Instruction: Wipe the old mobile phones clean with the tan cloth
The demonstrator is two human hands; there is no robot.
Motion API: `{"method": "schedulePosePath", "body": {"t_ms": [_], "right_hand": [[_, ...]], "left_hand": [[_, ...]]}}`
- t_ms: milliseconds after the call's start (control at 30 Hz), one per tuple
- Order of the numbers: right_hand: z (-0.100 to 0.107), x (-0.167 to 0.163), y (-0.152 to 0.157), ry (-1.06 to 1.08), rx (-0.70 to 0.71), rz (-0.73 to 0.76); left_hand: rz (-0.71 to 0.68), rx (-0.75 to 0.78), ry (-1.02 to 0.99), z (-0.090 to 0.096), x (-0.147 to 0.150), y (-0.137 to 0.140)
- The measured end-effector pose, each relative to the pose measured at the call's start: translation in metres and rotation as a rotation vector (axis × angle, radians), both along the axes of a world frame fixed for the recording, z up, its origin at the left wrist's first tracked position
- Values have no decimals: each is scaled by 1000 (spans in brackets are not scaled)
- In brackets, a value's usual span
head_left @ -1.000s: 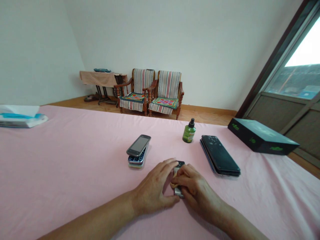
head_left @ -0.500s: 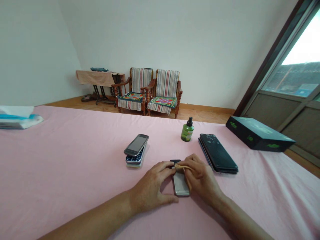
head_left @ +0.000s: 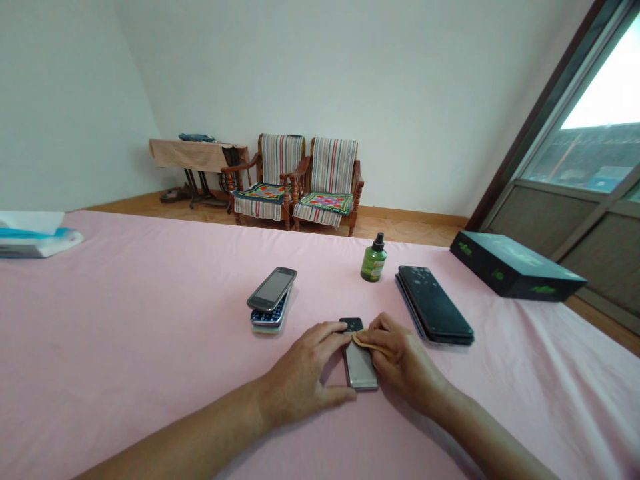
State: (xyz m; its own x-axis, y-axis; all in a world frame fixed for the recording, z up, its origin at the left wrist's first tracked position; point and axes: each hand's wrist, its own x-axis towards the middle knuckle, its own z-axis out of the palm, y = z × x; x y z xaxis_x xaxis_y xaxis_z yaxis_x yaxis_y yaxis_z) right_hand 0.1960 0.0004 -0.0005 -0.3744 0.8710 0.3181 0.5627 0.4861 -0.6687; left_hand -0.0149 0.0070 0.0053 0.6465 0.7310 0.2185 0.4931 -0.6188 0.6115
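Note:
A silver mobile phone (head_left: 361,368) with a dark top end lies on the pink tablecloth in front of me. My left hand (head_left: 313,367) steadies it from the left, fingertips at its upper edge and thumb near its lower left corner. Pinched in my right hand (head_left: 403,357) is a tan cloth (head_left: 367,341), pressed on the phone's upper part. The cloth and fingers hide some of the phone's right side. Left of it sits a small stack of older phones (head_left: 273,289); to the right is a pile of black smartphones (head_left: 435,303).
A green spray bottle (head_left: 374,259) with a black top stands beyond my hands. At the right edge of the pink tablecloth (head_left: 150,320) is a black box (head_left: 515,265). A white and blue packet (head_left: 37,241) lies far left. Two wooden chairs (head_left: 327,170) stand against the wall.
My right hand has drawn the cloth slightly down the phone, so more of its dark top end shows. My left hand stays in place on the phone.

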Motion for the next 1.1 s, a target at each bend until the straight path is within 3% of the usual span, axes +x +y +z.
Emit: {"method": "schedulePosePath", "body": {"t_ms": [433,733,900,1033,1100], "right_hand": [[15,-21,-30,-21,-61,205],[44,10,-15,-33,-291,293],[38,12,-10,22,-138,66],[23,-4,-11,37,-99,158],[14,-11,-7,38,-57,107]], "left_hand": [[-39,43,-80,-3,1,1],[4,41,3,-4,1,0],[-10,42,-38,2,3,-3],[-17,24,-69,7,5,-6],[-19,12,-72,8,5,-6]]}}
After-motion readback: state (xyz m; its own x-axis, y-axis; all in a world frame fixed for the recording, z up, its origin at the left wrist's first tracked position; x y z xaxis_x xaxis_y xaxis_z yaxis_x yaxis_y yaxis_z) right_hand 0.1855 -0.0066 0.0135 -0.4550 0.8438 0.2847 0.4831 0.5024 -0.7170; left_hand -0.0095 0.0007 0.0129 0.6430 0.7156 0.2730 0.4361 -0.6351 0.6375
